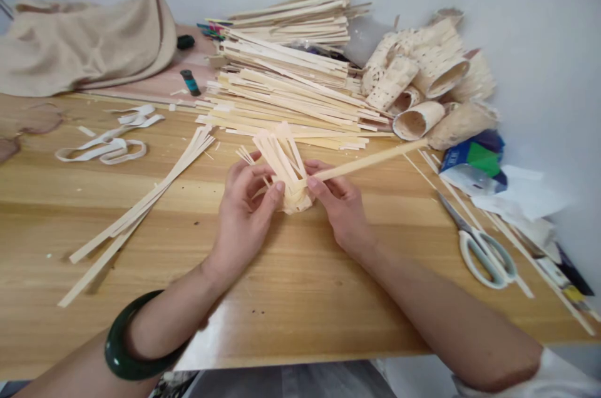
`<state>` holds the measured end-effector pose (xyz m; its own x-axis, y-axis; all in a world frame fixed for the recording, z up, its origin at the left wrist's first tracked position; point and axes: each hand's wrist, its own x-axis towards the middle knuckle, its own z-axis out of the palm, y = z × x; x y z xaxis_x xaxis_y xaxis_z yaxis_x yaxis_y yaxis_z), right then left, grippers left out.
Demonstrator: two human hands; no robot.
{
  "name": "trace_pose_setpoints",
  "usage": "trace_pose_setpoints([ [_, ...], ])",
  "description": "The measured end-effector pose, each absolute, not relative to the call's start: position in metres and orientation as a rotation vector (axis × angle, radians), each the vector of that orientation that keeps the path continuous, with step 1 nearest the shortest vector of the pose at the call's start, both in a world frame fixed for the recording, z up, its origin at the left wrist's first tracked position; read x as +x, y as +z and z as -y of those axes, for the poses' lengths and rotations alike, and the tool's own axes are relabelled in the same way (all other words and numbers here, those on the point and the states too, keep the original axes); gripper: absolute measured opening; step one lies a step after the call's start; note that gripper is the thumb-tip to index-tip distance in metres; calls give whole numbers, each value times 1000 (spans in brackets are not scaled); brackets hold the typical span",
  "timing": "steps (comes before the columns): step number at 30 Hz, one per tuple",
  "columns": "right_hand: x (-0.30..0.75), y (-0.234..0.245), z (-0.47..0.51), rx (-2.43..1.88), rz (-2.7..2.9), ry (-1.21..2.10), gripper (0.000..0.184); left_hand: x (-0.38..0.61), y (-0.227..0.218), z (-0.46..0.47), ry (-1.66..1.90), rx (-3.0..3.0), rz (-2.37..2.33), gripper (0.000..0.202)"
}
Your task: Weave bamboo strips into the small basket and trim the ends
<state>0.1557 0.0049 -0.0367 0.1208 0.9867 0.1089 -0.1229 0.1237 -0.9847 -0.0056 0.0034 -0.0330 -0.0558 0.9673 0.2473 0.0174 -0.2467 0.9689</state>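
A pale wooden table [300, 298] set against a plain white wall [539, 22] serves as the work surface. The woven piece [288, 176], a small bundle of flat pale strips with free ends fanning upward, is held just above the table's middle.

The left hand [244, 210] is curled closed around the piece's left side, thumb pressed flat on the weave. The right hand [340, 207] is closed in a pinch on the long strip [370, 160] where it enters the piece; the strip runs out to the right.

Judgement: the weave is best kept clamped by the left thumb while the strip is fed flat, untwisted and snug against its neighbour, as the loose uprights look liable to spring apart.

Behind the piece lies a stack of strips [291, 85]; behind and to its right, finished woven tubes [422, 91]. Scissors [483, 248] lie well to its right, loose strips [141, 204] to its left, and a beige bag [84, 41] far behind on the left
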Motion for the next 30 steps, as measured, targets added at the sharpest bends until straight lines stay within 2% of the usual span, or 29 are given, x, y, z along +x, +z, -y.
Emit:
trace_pose_setpoints([
  [4, 156, -35, -7, -1065, 1025, 1222, 28, -9, -36, -8, 1434, 1379, -1104, 64],
  [11, 152, -31, -6, -1050, 720, 1327, 29, -15, -30, -13, 1467, 1340, -1142, 102],
  [17, 149, -22, -2, -939, 605, 1341, 24, 1, -28, -5, 1176, 862, -1057, 91],
  [21, 143, -26, 7, -1001, 690, 1332, 26, 6, -26, 4, 1082, 945, -1014, 63],
  [23, 141, -28, 11, -1007, 770, 1287, 28, 5, -26, 5, 1096, 922, -1041, 56],
  [30, 144, -26, 9, -1103, 855, 1343, 34, 4, -21, 4, 1068, 682, -881, 55],
])
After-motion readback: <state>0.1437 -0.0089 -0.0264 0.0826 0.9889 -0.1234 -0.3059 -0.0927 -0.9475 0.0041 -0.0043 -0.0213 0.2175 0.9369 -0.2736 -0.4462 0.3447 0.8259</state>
